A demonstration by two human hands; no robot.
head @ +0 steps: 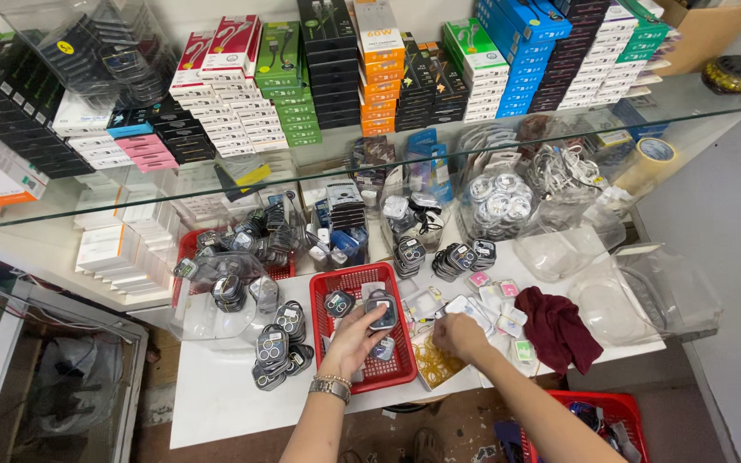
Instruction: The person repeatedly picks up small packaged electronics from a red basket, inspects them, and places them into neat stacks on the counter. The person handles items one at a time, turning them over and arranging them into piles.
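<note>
My left hand [352, 341] reaches over a red plastic basket [323, 315] and grips a small square clear case with a dark round insert [382, 310]. Another such case [338, 303] lies in the basket beside it. My right hand [459, 333] rests just right of the basket, fingers curled over small clear packets [465, 306]; a pile of yellow rubber bands [436, 363] lies below it. I cannot tell whether it holds anything. A bracelet and watch [331, 385] sit on my left wrist.
Stacks of the small cases [274, 347] stand left of the basket on the white table [216, 394]. A dark red cloth [563, 330], clear bags [636, 300], a glass shelf [696, 103] with stacked coloured boxes, and a second red basket [602, 410] lie around.
</note>
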